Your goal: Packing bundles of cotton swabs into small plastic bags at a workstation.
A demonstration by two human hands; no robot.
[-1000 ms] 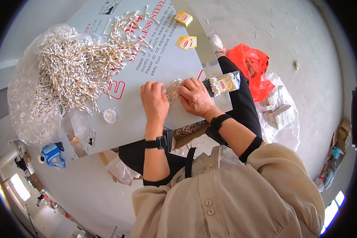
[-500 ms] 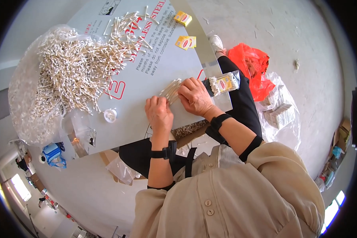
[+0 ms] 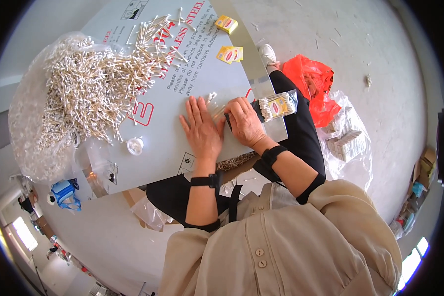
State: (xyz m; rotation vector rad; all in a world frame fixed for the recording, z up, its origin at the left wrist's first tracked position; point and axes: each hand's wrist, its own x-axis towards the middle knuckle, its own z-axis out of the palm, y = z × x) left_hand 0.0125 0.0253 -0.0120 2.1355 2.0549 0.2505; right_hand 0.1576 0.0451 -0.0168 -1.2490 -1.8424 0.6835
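My left hand (image 3: 203,133) lies flat with its fingers stretched out, over the metal-topped table (image 3: 177,108). Between it and my right hand, a few loose cotton swabs (image 3: 212,97) lie partly hidden. My right hand (image 3: 243,121) is closed, its fingers curled down beside a black flat piece (image 3: 255,105) that shows on both sides of it. What the fingers grip is hidden. Just to the right, a clear bag of cotton swabs (image 3: 278,105) with a yellow label sits at the black piece's end, over the table's edge.
A big heap of cotton swabs (image 3: 93,84) spills from a clear bag at the left. Yellow cards (image 3: 229,54) and a small yellow stack (image 3: 226,23) lie farther off. A small round tub (image 3: 135,145) stands left. On the floor are a red bag (image 3: 308,84) and white packs (image 3: 348,140).
My left hand has opened from a curled grip and now lies flat, slightly nearer my right hand. Most of the swabs between the hands are now covered. My right hand remains curled.
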